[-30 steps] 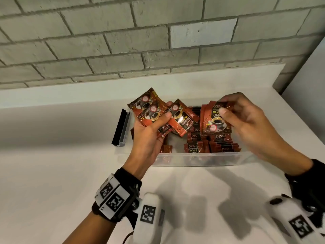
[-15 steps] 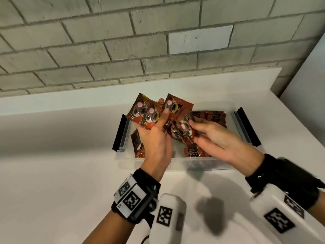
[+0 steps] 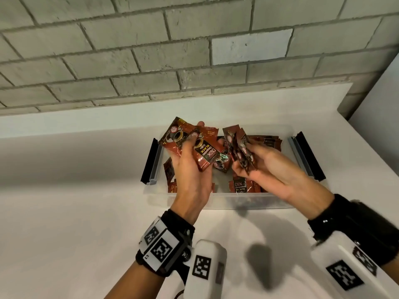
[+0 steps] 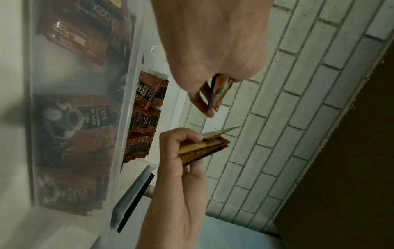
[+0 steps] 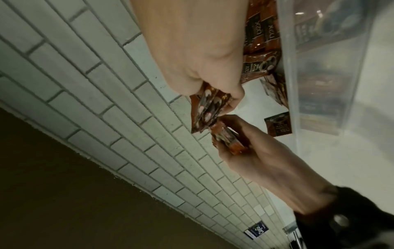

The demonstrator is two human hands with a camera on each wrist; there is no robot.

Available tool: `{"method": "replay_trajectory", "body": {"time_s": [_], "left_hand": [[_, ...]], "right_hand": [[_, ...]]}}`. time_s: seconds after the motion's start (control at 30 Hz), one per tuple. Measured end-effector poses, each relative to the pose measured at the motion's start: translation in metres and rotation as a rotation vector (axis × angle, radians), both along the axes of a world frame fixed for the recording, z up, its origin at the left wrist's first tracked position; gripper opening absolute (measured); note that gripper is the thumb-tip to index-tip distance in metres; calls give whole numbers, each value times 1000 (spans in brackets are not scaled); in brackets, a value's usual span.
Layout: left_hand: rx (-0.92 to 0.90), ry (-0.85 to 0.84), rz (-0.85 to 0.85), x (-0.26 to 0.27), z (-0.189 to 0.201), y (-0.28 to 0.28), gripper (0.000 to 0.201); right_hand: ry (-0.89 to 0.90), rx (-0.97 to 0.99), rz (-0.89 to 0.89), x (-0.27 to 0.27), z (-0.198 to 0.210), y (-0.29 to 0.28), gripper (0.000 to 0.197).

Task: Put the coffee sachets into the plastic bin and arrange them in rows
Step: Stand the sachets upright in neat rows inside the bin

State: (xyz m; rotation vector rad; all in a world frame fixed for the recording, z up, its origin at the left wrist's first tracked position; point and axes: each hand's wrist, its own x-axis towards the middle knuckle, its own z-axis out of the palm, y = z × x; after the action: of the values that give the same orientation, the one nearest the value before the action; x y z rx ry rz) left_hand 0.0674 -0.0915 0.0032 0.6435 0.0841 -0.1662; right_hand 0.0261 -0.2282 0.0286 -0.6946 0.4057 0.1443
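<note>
Over the clear plastic bin, my left hand grips a fan of red-brown coffee sachets. Just to its right, my right hand pinches a small bunch of sachets, held edge-on. The two bunches are close but apart. More sachets stand in rows along the bin's right side and back, and some lie at its left. In the left wrist view my left fingers clamp the sachets. The right wrist view shows the right hand's bunch near the left hand's.
The bin sits on a white counter against a grey brick wall. Black latch handles stick out at the bin's left and right ends. A white panel closes off the right side.
My right hand came from the bin's right side to the left hand's fan and now holds a small bunch drawn slightly to the right. The left hand stayed over the bin.
</note>
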Motion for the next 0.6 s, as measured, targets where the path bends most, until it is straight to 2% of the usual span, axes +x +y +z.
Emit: {"method": "replay_trajectory", "body": {"time_s": [0.13,0.33,0.47,0.6], "left_hand": [[11,-25,88,4,-1,-7,65],[42,38,84,-2,0,-15,66],[97,53,27,-4,-1,-16,50],[16,-5,-61,-8,3,-6,14]], "right_hand": [[-1,-31,80,-18,-4,7,21],[-16,-38,111,-14,-7,16,26],[23,-62,89,-6,-12,16,31],[55,-143,46,6,-11,0,36]]}}
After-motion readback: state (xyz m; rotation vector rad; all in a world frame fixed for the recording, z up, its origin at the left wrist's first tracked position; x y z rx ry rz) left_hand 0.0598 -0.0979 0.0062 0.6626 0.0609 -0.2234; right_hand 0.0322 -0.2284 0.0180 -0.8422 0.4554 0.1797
